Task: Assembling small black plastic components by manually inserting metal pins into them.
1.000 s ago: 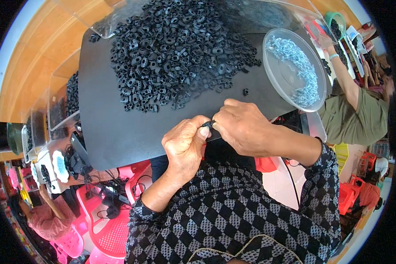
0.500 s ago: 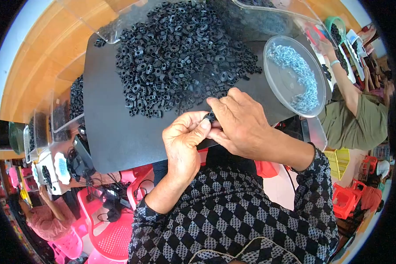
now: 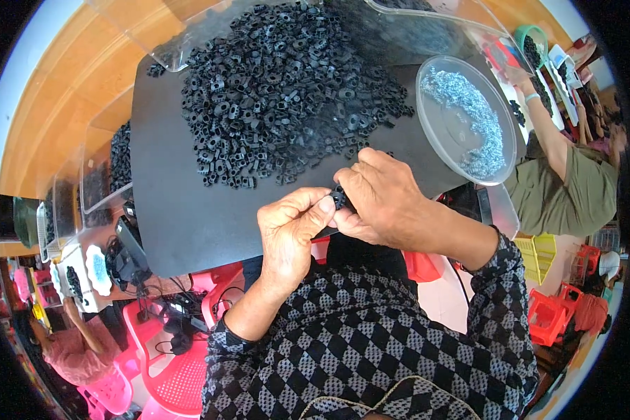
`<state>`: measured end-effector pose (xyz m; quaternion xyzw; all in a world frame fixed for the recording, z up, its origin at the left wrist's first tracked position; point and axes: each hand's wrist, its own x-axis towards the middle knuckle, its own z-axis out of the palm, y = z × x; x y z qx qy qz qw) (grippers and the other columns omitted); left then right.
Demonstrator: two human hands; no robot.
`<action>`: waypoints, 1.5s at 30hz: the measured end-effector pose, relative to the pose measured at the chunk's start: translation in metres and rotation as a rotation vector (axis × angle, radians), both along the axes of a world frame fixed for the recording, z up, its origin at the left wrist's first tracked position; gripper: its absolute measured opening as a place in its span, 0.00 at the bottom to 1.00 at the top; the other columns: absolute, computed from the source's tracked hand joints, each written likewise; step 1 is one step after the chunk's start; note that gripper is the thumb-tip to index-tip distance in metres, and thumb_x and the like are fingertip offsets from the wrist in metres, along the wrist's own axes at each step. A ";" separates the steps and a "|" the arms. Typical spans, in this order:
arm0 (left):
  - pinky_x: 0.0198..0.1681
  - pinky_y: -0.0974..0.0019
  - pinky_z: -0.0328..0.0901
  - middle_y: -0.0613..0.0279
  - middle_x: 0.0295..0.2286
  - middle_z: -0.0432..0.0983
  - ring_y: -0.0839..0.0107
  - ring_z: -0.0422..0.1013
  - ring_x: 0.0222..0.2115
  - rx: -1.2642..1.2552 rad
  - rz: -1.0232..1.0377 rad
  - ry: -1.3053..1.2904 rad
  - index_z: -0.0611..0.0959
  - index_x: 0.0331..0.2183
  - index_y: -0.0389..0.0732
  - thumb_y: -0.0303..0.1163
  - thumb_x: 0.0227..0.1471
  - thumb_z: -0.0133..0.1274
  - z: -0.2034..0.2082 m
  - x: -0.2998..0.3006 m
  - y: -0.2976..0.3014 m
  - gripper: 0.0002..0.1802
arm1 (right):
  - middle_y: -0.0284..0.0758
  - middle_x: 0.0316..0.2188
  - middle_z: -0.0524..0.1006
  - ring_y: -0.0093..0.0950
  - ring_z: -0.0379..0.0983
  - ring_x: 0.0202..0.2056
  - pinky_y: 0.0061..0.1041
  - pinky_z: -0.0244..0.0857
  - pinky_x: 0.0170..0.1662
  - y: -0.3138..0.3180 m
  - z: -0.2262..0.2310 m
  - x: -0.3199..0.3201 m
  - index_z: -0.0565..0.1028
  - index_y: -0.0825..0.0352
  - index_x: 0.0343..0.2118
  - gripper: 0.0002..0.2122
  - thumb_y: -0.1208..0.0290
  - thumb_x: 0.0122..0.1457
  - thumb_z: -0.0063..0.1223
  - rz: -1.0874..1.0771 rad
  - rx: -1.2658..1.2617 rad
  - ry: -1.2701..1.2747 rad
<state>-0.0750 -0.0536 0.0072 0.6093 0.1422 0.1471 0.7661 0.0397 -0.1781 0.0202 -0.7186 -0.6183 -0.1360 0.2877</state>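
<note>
Between my two hands, just above the near edge of the dark board point(image 3: 182, 224), is a small black plastic part point(image 3: 339, 197). My left hand point(image 3: 290, 227) pinches it between thumb and forefinger. From the other side, my right hand point(image 3: 381, 192) closes its fingers on the same part; what lies under those fingertips is hidden. Beyond the hands spreads a large heap of similar black plastic parts point(image 3: 273, 91). To the right of the heap, a round clear plastic lid point(image 3: 444, 136) holds many tiny shiny silver-blue pieces point(image 3: 488, 133).
Clear plastic bins point(image 3: 98, 157) with black parts stand left of the board. Another clear container point(image 3: 427, 21) sits behind the heap. A pink chair point(image 3: 178, 371) is at lower left. Co-workers in an olive shirt point(image 3: 553, 196) and a pink top point(image 3: 84, 350) sit on either side.
The black part has turned and shows more of itself between my fingertips. My right hand's fingers have shifted slightly downward around it. My left hand stays nearly in place.
</note>
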 end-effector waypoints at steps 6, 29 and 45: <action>0.30 0.76 0.64 0.62 0.23 0.75 0.78 0.68 0.24 -0.086 0.078 -0.013 0.81 0.31 0.27 0.26 0.52 0.54 -0.004 0.000 -0.007 0.09 | 0.36 0.16 0.64 0.33 0.63 0.23 0.31 0.62 0.27 -0.002 -0.003 0.000 0.65 0.67 0.21 0.12 0.69 0.39 0.58 0.038 -0.026 0.026; 0.25 0.66 0.64 0.61 0.20 0.71 0.66 0.69 0.21 1.055 0.395 0.006 0.79 0.34 0.38 0.19 0.37 0.60 -0.017 -0.006 0.041 0.16 | 0.37 0.23 0.72 0.31 0.69 0.23 0.28 0.64 0.26 -0.046 0.085 0.145 0.74 0.68 0.32 0.09 0.71 0.48 0.57 -0.611 0.238 -0.215; 0.24 0.68 0.65 0.59 0.20 0.73 0.69 0.70 0.20 1.233 0.461 -0.028 0.80 0.27 0.36 0.23 0.40 0.61 -0.021 0.028 0.041 0.08 | 0.51 0.18 0.72 0.48 0.71 0.21 0.42 0.62 0.25 -0.042 0.103 0.228 0.69 0.71 0.25 0.09 0.70 0.55 0.41 -0.868 0.023 -0.047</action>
